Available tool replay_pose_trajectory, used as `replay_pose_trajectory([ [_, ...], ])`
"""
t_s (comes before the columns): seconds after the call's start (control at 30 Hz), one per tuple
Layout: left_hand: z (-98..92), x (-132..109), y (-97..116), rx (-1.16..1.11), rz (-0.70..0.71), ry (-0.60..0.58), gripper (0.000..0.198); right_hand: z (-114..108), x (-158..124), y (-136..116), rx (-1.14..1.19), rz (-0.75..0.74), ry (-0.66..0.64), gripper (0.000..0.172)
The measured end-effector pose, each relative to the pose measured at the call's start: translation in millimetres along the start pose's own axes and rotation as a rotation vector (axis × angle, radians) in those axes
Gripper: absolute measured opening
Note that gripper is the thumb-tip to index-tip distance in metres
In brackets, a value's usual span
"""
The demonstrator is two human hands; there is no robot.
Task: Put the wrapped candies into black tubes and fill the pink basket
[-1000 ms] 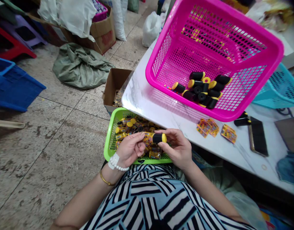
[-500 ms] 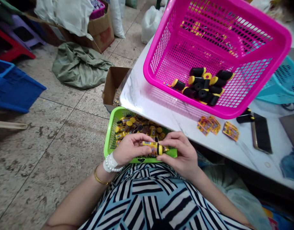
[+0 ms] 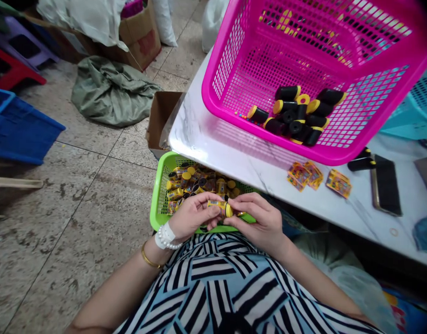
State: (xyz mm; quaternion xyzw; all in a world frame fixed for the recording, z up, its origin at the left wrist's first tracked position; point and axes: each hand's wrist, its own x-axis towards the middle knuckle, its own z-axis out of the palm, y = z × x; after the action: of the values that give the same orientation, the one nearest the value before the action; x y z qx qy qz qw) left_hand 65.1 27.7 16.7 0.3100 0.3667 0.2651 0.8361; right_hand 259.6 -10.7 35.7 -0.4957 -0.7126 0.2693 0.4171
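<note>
A small cylindrical bottle with a yellow printed label (image 3: pixel 216 204) and a yellow end lies sideways between my hands. My left hand (image 3: pixel 189 217) grips its labelled body between thumb and fingers. On the yellow end, the thumb and fingertips of my right hand (image 3: pixel 260 220) close from the other side. Just under both hands is a green basket (image 3: pixel 156 199), holding many similar labelled bottles (image 3: pixel 187 178). Black bottles with yellow ends (image 3: pixel 286 93) lie in a pink basket (image 3: pixel 269 142) on the table. Several loose printed labels (image 3: pixel 339 183) rest near that basket.
The marbled white table (image 3: pixel 196 132) runs along my right, with a phone (image 3: pixel 386 185) and a black bottle (image 3: pixel 361 163) on it. A cardboard box (image 3: pixel 158 120) stands by its corner. On the floor are a green-grey sack (image 3: pixel 111 93) and a blue bin (image 3: pixel 25 130).
Both hands still hold the bottle, which has turned slightly, and my right fingers have shifted on its yellow end. The camera view has shifted a little.
</note>
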Motion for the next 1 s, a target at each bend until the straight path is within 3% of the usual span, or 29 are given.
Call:
replay_pose_trajectory([
  [0.23,11.5,5.7,-2.1,0.25,0.274,0.094,0.027,8.9,-7.9,0.1,0.17,0.259,0.14,0.032],
  [0.4,10.8,14.7,-7.5,0.201,0.201,0.073,0.026,7.2,-10.4,8.1,0.246,0.364,0.077,0.033],
  [0.57,3.5,14.2,-9.0,0.16,0.105,0.032,0.039,5.0,-10.1,10.3,0.143,0.272,0.062,0.028],
  [0.63,0.7,12.4,-11.1,0.124,0.068,0.061,0.039,5.9,-9.9,11.0,0.076,0.176,0.061,0.026],
  [0.7,1.0,10.1,-12.7,0.157,0.109,0.13,0.032,8.3,-9.1,12.8,0.087,0.177,0.079,0.023],
  [0.8,7.3,6.9,-11.7,0.368,0.328,0.228,0.021,14.2,-7.6,17.2,0.325,0.452,0.098,0.02],
  [0.87,11.5,6.6,-10.4,0.482,0.436,0.225,0.019,17.9,-7.5,20.3,0.534,0.675,0.079,0.026],
  [0.93,12.4,8.3,-10.8,0.493,0.441,0.183,0.022,19.9,-8.9,22.5,0.647,0.798,0.08,0.031],
  [1.0,10.0,11.0,-13.2,0.398,0.366,0.165,0.03,19.9,-11.7,23.4,0.629,0.79,0.137,0.032],
])
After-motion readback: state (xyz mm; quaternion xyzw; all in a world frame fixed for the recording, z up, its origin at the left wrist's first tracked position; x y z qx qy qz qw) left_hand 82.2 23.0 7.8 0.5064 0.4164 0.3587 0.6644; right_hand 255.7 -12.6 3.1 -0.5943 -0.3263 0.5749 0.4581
